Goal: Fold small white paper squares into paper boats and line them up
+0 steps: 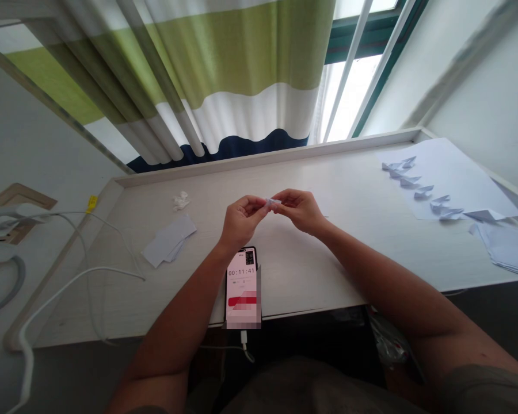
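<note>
Over the middle of the white desk point(280, 264), my left hand point(242, 220) and my right hand point(300, 211) meet at a small folded piece of white paper point(273, 202). Thumb and fingers of each hand pinch it from either side. Its exact shape is partly hidden by the fingertips. Several small folded paper pieces point(410, 181) of a pointed, boat-like look stand in a slanting row on a large white sheet point(457, 167) at the right.
A phone point(242, 287) showing a timer lies at the front edge, with a white cable point(244, 339) plugged in. At the left are paper slips point(170, 238), a crumpled white scrap point(181, 200) and loose cables point(82, 270). A paper stack point(505, 247) sits at the right.
</note>
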{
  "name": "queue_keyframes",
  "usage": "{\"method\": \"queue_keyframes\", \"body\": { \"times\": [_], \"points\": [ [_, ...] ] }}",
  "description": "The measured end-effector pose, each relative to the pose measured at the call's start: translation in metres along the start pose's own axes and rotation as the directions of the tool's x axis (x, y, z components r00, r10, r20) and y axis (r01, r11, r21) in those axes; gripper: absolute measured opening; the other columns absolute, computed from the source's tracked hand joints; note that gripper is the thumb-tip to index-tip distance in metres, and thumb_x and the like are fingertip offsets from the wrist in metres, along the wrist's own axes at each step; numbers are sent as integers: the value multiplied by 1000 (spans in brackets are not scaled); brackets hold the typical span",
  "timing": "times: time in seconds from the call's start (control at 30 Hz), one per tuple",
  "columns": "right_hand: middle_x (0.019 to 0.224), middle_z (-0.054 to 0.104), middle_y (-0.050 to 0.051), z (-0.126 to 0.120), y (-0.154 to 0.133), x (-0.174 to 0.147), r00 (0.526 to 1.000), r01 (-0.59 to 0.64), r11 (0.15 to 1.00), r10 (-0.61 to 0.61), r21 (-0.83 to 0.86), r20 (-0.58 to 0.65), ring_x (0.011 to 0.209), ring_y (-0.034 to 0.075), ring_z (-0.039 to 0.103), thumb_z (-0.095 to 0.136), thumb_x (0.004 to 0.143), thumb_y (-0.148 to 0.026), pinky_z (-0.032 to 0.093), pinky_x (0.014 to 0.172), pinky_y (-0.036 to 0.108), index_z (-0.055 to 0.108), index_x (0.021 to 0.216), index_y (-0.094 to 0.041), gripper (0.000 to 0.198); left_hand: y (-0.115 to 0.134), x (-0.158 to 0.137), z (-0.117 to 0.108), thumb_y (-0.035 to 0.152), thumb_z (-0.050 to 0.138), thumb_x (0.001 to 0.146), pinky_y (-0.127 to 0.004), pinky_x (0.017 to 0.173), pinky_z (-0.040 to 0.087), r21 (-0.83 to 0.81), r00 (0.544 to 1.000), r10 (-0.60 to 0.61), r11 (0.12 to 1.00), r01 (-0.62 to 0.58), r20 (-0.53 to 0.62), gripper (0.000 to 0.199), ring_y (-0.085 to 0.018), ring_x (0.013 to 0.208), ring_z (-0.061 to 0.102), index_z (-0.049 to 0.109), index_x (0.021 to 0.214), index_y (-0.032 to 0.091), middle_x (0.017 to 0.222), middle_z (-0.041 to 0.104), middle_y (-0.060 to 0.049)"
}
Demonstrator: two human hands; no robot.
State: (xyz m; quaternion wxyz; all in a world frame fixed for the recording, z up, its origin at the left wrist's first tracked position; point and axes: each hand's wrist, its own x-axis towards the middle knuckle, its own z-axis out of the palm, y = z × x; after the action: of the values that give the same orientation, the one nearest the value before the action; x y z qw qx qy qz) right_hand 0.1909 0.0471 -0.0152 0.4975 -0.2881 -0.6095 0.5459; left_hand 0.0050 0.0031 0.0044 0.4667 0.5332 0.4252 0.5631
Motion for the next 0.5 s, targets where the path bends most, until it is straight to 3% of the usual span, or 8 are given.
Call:
{"method": "queue_keyframes", "body": {
  "times": [0.17,0.3,0.5],
  "points": [
    [83,79,1,0,3,-1,995,98,993,-99,-64,-25,75,18,76,95,78,-59,67,77,37,79,104,-23,47,-1,1,-2,36,96,78,-36,89,63,12,1000,13,1000,-13,-7,27,-19,87,78,81,92,17,92,83,-6],
    [88,82,3,-2,-2,-2,980,196,968,-198,-154,0,82,20,78,90,87,-54,66,82,39,79,92,-24,33,-1,2,-3,41,99,74,-40,96,63,-43,998,34,998,-36,-48,33,-22,95,80,81,86,17,101,85,-9],
    [87,83,5,-4,-1,-1,967,223,930,-248,-293,-51,82,22,77,88,87,-59,64,81,41,79,84,-24,36,-1,2,0,43,101,72,-47,106,61,-105,999,23,994,-27,-36,36,-26,106,80,79,83,17,110,85,-12]
  ]
}}
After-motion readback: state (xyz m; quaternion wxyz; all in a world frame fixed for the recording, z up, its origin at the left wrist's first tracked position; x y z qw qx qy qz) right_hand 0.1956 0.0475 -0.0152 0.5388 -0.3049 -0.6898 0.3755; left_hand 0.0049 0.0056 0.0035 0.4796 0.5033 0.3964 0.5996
